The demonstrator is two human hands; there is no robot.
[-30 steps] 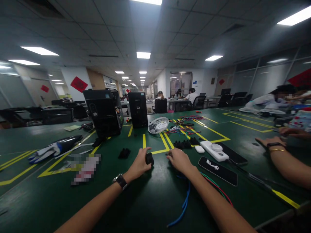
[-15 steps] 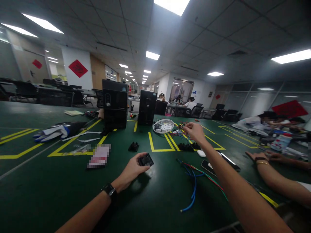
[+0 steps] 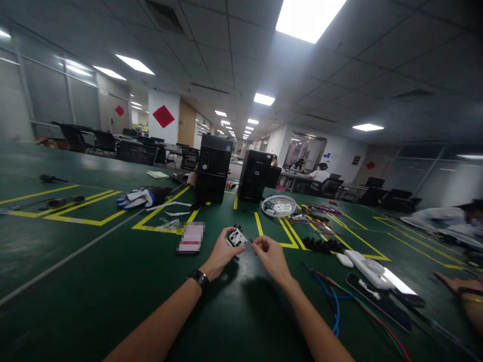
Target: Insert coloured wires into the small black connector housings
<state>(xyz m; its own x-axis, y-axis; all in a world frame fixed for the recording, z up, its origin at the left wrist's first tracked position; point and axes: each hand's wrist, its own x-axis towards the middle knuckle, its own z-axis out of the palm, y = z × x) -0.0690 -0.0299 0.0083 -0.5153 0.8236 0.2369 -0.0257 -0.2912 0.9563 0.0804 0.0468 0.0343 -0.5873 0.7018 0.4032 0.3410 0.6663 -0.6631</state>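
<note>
My left hand is closed around a small square part, held above the green table. Its white face with black squares is turned up and black shows at its edges; its exact kind is unclear. My right hand is close on the right, thumb and fingertips pinched at the part's right edge. A tiny dark piece shows at those fingertips, too small to name. To the right of my right forearm lie blue, red and green wires. Several black parts sit in a row beyond them.
A white round basket stands near two black computer towers. Loose coloured wires lie beside it. Phones and a white device are at right, near a co-worker's hand. Gloves and a pixelated packet lie left.
My right hand has come back from the wires near the basket to the part in my left hand. That part now shows its white face. The view has turned left.
</note>
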